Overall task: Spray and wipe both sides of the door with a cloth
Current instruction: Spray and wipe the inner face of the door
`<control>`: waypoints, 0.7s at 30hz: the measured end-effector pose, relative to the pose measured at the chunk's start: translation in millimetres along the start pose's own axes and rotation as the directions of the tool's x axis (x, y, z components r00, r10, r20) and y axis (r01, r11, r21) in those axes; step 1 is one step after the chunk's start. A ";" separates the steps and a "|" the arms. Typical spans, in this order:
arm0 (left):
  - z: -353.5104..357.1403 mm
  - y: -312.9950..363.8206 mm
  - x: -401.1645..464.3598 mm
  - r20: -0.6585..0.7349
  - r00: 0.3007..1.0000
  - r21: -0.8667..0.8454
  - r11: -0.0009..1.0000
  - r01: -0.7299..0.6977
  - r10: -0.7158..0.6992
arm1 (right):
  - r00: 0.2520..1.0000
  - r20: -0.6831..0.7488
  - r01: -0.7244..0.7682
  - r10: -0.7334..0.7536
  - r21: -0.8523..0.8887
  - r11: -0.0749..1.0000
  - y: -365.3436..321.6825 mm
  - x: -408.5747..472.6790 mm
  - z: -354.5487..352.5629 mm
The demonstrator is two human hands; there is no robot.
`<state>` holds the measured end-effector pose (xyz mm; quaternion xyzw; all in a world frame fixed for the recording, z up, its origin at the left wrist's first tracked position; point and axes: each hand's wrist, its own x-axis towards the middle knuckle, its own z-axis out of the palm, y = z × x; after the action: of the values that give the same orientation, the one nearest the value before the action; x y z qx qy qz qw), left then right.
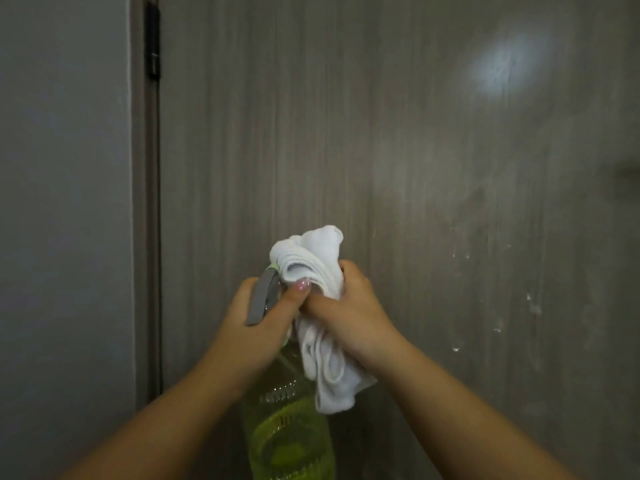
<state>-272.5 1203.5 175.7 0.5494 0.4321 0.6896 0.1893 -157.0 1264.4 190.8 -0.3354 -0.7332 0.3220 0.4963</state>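
One spray bottle (pixel 277 393) clenched in the left hand (pixel 249 327); one white cloth (pixel 318 306) bunched in the right hand's (pixel 349 317) grip, near one door (pixel 415 150).

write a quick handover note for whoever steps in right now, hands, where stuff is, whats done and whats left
Left hand: grips the spray bottle by its neck, thumb up against the cloth.
Right hand: grips the bunched white cloth, held right beside the sprayer head.
Door: closed in front, hinge on the left. Droplets sit on its right part, so this side looks sprayed there.
Done: some spraying on this face.
Left: wipe the droplets off, cover the rest of this side, then spray and wipe the other side, which is not in view.
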 end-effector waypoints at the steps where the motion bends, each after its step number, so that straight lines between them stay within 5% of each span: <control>1: -4.0 -1.6 -0.2 -0.012 1.000 -0.013 1.000 0.015 -0.015 | 0.996 0.085 -0.042 0.031 0.131 0.990 0.9 -3.7 -1.0; 3: -11.0 -5.3 0.1 -0.032 0.999 -0.006 0.999 0.042 -0.043 | 0.976 0.211 -0.126 0.061 0.310 0.942 3.8 -11.4 -6.0; 9: -27.2 -13.2 6.4 -0.010 0.999 0.090 0.995 0.045 -0.044 | 0.973 0.172 -0.212 0.153 0.404 0.890 12.4 -15.7 4.4; 14: -28.5 -16.8 11.7 0.063 0.996 0.044 0.997 0.065 -0.068 | 0.904 0.357 -0.402 0.236 0.518 0.755 4.9 -14.4 -0.7; 16: -28.5 -18.8 9.4 0.127 0.987 0.083 0.993 0.084 -0.094 | 0.920 0.314 -0.369 0.233 0.496 0.786 6.1 -16.0 -2.9; 21: -45.4 -29.1 14.9 0.014 0.991 0.134 0.982 0.130 -0.133 | 0.942 0.206 -0.334 0.263 0.537 0.775 3.8 -8.8 -18.2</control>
<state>-325.4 1212.9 160.2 0.5388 0.5103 0.6389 0.2026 -136.7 1261.9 188.7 -0.2659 -0.5703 0.6182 0.4709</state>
